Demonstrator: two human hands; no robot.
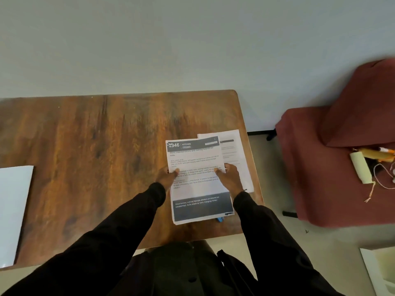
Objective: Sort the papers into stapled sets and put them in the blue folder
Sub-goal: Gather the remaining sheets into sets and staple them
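Note:
I hold a printed paper set [196,182] with a dark header and a dark footer band above the right part of the wooden table [96,146]. My left hand [166,176] pinches its left edge, thumb on top. My right hand [229,178] pinches its right edge the same way. Under and behind it lies another stack of papers [233,152] near the table's right edge. A small blue object [220,219] peeks out below the held set; what it is cannot be told. A pale blue folder [12,210] lies at the table's left edge.
A dark red armchair [333,167] stands right of the table, with a white roll [361,167], orange items and string on its seat. A wall runs behind the table. A pale object [380,270] lies on the floor at bottom right.

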